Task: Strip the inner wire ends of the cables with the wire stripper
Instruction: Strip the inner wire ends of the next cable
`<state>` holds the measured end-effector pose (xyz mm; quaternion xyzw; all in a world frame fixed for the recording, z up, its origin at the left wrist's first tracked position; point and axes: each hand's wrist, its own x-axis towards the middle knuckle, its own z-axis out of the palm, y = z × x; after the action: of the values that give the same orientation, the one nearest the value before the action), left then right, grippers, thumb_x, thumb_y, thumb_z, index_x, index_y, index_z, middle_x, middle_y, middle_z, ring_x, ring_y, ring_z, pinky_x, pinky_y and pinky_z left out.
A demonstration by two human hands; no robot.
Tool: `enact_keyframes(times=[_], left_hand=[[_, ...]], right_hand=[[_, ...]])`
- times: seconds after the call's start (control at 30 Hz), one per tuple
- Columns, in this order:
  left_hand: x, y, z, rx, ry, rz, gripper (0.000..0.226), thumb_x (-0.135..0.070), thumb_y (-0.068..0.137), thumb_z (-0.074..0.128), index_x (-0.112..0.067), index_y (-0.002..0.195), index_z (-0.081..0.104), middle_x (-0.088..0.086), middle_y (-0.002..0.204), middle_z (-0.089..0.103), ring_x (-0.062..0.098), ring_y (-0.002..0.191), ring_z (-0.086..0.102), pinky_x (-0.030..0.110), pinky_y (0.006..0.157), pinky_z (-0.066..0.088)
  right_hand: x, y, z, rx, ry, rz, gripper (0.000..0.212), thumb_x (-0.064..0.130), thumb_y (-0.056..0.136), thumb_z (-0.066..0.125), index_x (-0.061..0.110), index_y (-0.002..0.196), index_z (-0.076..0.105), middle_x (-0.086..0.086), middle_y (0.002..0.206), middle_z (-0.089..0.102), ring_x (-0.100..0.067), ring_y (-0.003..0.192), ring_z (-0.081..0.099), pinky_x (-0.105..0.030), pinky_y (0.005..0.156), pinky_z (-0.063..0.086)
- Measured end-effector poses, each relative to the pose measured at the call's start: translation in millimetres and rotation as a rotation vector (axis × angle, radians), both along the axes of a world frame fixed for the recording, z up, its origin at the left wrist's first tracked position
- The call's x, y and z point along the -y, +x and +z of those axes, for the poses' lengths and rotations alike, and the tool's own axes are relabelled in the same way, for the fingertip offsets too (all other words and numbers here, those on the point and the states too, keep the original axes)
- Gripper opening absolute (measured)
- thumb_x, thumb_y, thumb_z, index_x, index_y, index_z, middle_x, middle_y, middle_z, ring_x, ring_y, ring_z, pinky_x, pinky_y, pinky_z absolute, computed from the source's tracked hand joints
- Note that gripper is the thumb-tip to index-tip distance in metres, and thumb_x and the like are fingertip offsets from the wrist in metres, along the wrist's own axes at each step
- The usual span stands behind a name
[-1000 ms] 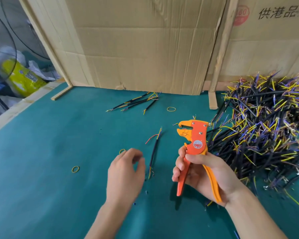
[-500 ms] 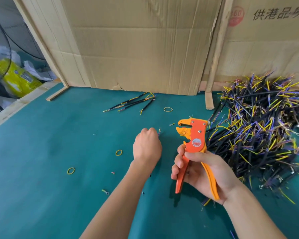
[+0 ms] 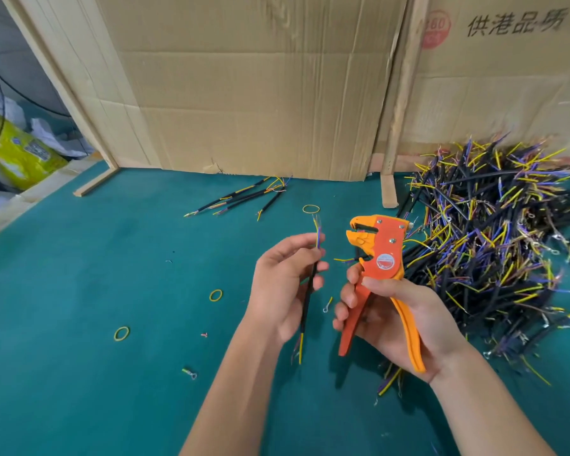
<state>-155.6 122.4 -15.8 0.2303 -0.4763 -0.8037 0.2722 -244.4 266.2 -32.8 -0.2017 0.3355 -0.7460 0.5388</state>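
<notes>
Head view: left hand pinches cable beside stripper, gripped by right hand (jaws apparently open); frayed ends risk misfeeding.

Before you: teal felt tabletop, backed by creased cardboard sheets propped behind pale wooden strips. Right sheet carries printed Chinese characters. Far left, yellow-green bag beyond table edge. Even, soft light.

Black printed Chinese characters "供港品质" run across the upper right cardboard box, beside a faded red round stamp reading "360".
</notes>
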Motion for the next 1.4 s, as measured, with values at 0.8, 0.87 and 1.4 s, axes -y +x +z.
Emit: enact_keyframes(times=[0.8,0.87,1.4], left_hand=[[-11.7,-12.6,-40.9,-0.031,0.034,0.107,0.006,-0.001,0.097,0.056,-0.003,0.1,0.061,0.004,0.069,0.05,0.013,0.055,0.039,0.02,0.049,0.033],[-9.6,-14.7,-43.9,-0.04,0.028,0.127,0.004,0.0,0.096,0.057,-0.002,0.099,0.059,0.007,0.07,0.048,0.014,0.055,0.038,0.021,0.051,0.034],[-10.7,-19.5,-57.6,0.02,-0.269,0.17,0.01,-0.003,0.102,0.052,-0.004,0.092,0.05,0.01,0.073,0.048,0.016,0.051,0.042,0.026,0.047,0.041]], right_hand=[[1.1,-2.9,0.8,-0.071,0.08,-0.006,0.031,0.017,0.075,0.076,0.003,0.099,0.064,-0.021,0.082,0.057,-0.039,0.074,0.061,-0.048,0.073,0.056],[2.7,-2.5,0.2,-0.089,0.095,-0.006,0.029,0.016,0.077,0.074,0.003,0.101,0.063,-0.021,0.082,0.056,-0.039,0.073,0.06,-0.049,0.073,0.056],[7.7,-1.5,-4.1,-0.202,0.266,0.052,0.027,0.014,0.081,0.072,0.001,0.103,0.068,-0.023,0.08,0.059,-0.041,0.073,0.062,-0.048,0.069,0.056]])
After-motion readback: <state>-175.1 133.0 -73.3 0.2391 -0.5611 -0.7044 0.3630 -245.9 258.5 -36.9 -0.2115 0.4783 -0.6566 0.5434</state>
